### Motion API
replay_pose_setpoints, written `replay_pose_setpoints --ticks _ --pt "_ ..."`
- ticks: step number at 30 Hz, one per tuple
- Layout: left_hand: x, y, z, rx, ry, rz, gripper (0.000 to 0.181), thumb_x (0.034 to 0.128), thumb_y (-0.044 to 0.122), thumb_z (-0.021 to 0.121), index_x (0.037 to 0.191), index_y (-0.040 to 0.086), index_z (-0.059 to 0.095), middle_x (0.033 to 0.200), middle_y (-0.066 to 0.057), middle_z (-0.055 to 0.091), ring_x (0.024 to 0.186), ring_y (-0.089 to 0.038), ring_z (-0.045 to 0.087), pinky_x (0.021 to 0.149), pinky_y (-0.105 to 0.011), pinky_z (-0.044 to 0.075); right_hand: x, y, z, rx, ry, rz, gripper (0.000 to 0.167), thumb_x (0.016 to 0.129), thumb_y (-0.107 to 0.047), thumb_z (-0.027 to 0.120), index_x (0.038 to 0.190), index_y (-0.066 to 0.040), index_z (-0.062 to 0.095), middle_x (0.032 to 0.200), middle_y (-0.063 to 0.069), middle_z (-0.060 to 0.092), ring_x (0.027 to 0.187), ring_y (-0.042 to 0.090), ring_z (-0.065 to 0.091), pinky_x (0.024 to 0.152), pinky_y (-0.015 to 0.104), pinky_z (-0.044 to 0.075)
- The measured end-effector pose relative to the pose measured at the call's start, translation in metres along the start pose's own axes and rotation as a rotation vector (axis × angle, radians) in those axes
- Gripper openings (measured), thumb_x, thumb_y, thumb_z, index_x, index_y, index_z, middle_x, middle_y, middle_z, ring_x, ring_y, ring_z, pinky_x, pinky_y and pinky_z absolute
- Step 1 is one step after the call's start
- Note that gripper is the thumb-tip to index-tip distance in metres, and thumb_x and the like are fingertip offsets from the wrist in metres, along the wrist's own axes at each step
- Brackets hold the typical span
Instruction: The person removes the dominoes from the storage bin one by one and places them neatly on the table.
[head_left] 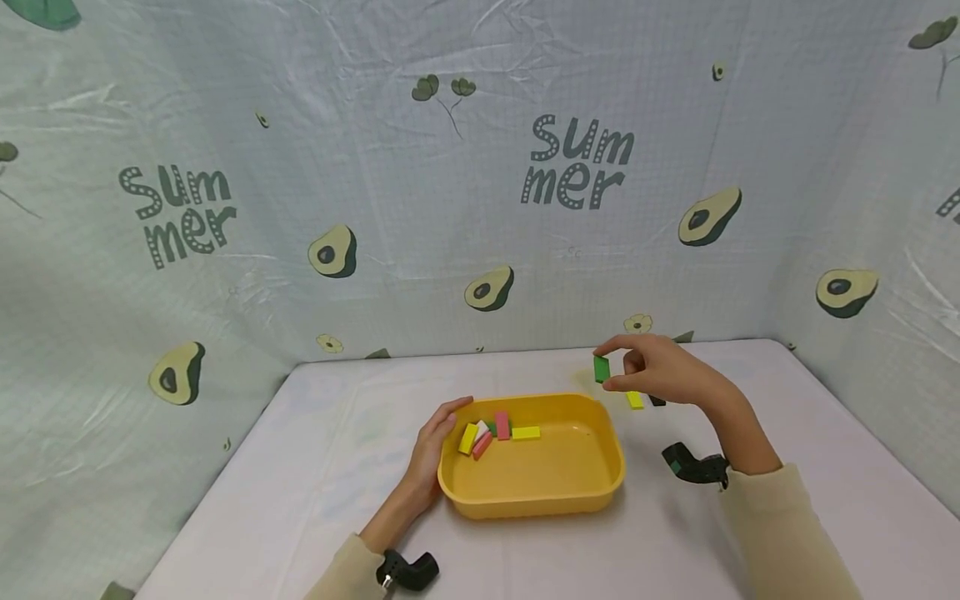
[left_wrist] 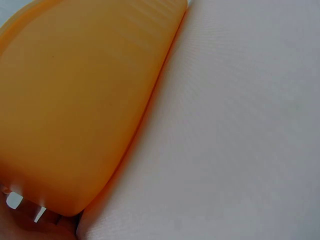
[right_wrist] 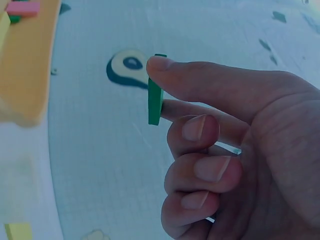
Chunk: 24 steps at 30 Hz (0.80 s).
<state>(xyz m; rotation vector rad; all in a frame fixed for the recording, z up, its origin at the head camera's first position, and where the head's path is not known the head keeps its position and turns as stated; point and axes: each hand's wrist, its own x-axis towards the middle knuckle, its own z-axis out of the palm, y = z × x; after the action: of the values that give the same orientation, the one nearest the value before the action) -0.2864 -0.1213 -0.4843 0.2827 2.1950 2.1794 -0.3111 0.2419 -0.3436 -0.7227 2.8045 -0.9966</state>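
Between thumb and index finger, my right hand [head_left: 660, 367] pinches a green block [head_left: 602, 368], held up beyond the right back corner of a yellow tray [head_left: 532, 487]. In the right wrist view the green block [right_wrist: 155, 100] stands on end at the fingertips, the other fingers of the hand [right_wrist: 240, 130] curled below. My left hand [head_left: 433, 450] rests along the tray's left wall, fingers fairly straight. The left wrist view shows the tray wall [left_wrist: 85, 100] beside part of that hand [left_wrist: 35, 225]. Inside the tray lie yellow blocks [head_left: 527, 432], pink blocks [head_left: 502, 425], a white one and a green one.
On the white table [head_left: 360, 450], a yellow block [head_left: 635, 400] and a black block [head_left: 657, 400] lie beneath my right hand, right of the tray. A printed curtain [head_left: 405, 183] hangs behind the table's back edge. A black camera [head_left: 697, 467] is strapped to my right wrist.
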Motion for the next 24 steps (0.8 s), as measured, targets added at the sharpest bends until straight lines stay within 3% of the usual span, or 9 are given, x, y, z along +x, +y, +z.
replay_pose_setpoints --ticks 12,24 --pt "0.001 -0.001 0.000 -0.039 -0.004 0.006 0.047 0.1120 0.029 0.033 0.152 0.008 0.048 0.162 -0.013 0.042 0.150 -0.032 0.040 0.127 -0.049 0.030 -0.010 0.030 -0.020 0.026 0.001 0.057 0.053 0.093 -0.019 0.074 0.141 -0.006 0.057 0.068 -0.001 0.043 0.056 0.012 0.039 0.051 0.025 0.035" --pt "0.002 -0.001 0.000 -0.050 -0.006 0.009 0.048 0.1122 0.028 0.033 0.153 0.006 0.047 0.162 -0.015 0.042 0.150 -0.033 0.039 0.127 -0.050 0.030 -0.014 0.052 -0.027 0.047 0.026 0.085 0.052 0.094 -0.014 0.071 0.142 -0.004 0.055 0.067 0.000 0.042 0.054 0.011 0.038 0.049 0.025 0.037"
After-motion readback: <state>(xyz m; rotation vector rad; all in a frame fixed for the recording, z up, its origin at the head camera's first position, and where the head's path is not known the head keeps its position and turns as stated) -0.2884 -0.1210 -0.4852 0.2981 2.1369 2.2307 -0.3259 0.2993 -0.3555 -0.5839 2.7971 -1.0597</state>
